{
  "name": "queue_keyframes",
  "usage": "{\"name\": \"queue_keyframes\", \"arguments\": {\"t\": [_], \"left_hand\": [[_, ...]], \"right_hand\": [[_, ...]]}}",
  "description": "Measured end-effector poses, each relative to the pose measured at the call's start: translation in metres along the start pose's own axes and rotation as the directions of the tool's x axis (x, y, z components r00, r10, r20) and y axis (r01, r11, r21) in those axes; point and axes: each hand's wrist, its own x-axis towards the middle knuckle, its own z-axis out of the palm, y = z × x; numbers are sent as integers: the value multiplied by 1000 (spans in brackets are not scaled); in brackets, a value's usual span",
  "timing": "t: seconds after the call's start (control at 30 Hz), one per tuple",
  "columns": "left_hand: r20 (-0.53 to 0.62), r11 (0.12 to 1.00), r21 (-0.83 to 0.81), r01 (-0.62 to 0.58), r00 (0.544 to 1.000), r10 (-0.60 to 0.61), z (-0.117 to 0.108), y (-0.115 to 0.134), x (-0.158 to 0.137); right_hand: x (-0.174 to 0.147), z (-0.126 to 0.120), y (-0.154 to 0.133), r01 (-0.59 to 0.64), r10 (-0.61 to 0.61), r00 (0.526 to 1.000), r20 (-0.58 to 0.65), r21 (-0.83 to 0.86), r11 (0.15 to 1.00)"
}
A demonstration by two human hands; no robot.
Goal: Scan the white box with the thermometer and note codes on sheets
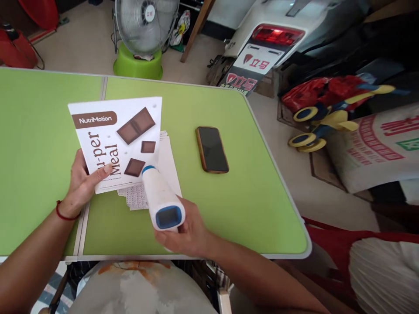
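Observation:
My left hand (pixel 85 176) grips a flat white NutriMotion package (pixel 113 115) by its lower left edge, thumb on the front. Printed chocolate pieces and brown lettering face me, and it is tilted above the table. In my right hand (pixel 193 231) is a white and blue gun-shaped infrared thermometer (pixel 157 192), its dark screen turned towards me. The thermometer's blue front end points at the package's lower right corner; whether they touch I cannot tell. Underneath lie several printed paper sheets (pixel 172 168), partly hidden by the package and the thermometer.
A phone (pixel 212 149) in a brown case lies on the green table (pixel 262 209), right of the sheets. Beyond the far edge, a fan (pixel 147 26) stands on a green stool (pixel 137 65). A white scooter (pixel 278 35) is parked at the back right, near a large sack (pixel 376 148).

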Motion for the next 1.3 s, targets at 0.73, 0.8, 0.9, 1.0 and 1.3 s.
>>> {"name": "queue_keyframes", "arguments": {"t": [0.73,0.8,0.9,1.0,1.3], "left_hand": [[99,991,38,126,987,-129,8,1,-2],[110,992,31,122,986,-124,9,2,-1],[109,993,33,116,987,-119,9,3,-1],[117,992,36,117,986,-121,8,2,-1],[127,989,50,139,981,-144,7,4,-1]], "right_hand": [[-2,19,49,-204,213,977,-15,229,952],[-2,19,48,-185,196,980,-26,228,956],[-1,20,45,-148,154,988,-10,215,965],[1,19,43,-132,132,991,12,191,973],[0,19,42,-141,141,990,8,161,977]]}}
